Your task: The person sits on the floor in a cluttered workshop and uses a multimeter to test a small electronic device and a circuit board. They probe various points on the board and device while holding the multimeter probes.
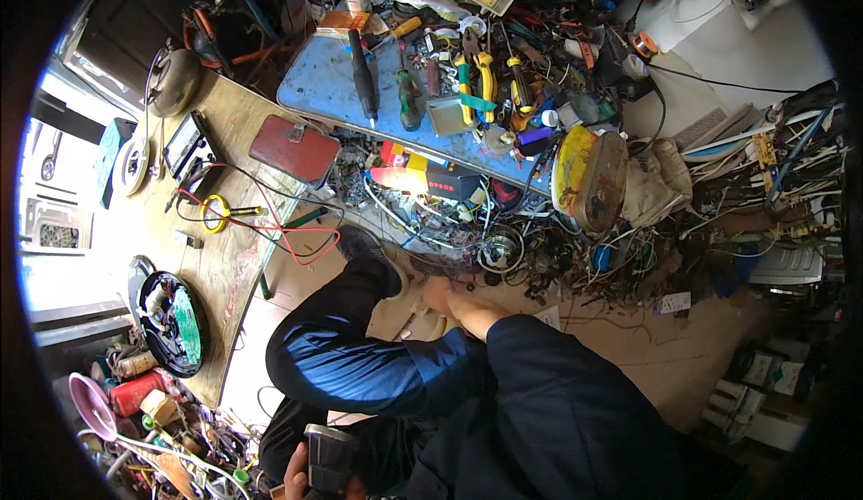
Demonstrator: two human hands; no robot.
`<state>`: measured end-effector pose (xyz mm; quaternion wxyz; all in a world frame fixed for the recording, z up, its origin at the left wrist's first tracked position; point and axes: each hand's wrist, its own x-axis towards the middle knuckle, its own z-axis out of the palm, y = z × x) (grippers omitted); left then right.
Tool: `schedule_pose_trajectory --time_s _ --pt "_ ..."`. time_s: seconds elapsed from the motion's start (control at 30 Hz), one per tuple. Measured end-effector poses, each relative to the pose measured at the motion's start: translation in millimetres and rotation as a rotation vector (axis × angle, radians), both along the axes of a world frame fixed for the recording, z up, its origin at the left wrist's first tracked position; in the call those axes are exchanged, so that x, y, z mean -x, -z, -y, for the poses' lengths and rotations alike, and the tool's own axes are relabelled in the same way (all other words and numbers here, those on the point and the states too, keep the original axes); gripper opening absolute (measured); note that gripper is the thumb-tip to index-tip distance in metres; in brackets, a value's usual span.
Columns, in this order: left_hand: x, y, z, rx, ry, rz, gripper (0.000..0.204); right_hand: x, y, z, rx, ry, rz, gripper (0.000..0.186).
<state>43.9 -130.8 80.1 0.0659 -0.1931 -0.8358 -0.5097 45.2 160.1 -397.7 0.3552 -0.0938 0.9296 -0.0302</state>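
Note:
At the lower edge, my left hand (295, 473) is wrapped around a black block-shaped device (332, 457), held close to my lap; its exact kind is not clear. My right arm stretches down past my knee, and my right hand (438, 295) is low by the floor, beside my shoe (387, 271). A small pale piece (419, 306) lies at its fingers. Those fingers are too small and hidden to make out a grip.
A blue table (315, 78) bears pliers (485, 82), screwdrivers (409, 105) and a soldering iron (364, 78). On the wooden table (235, 132) to the left are a red case (295, 150), a multimeter (216, 213) with leads and an opened round black device (171, 320). Scrap wires (773, 203) heap at right.

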Motion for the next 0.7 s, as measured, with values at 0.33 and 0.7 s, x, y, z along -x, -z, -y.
schedule_pose_trajectory --time_s 0.33,0.7 --pt "31.9 14.6 19.3 0.04 -0.304 -0.142 0.071 19.4 20.7 -4.3 0.095 0.257 0.041 0.019" --pt "64.1 -6.3 38.7 0.048 -0.369 -0.295 0.064 49.6 1.3 -28.5 0.294 0.55 0.109 0.023"
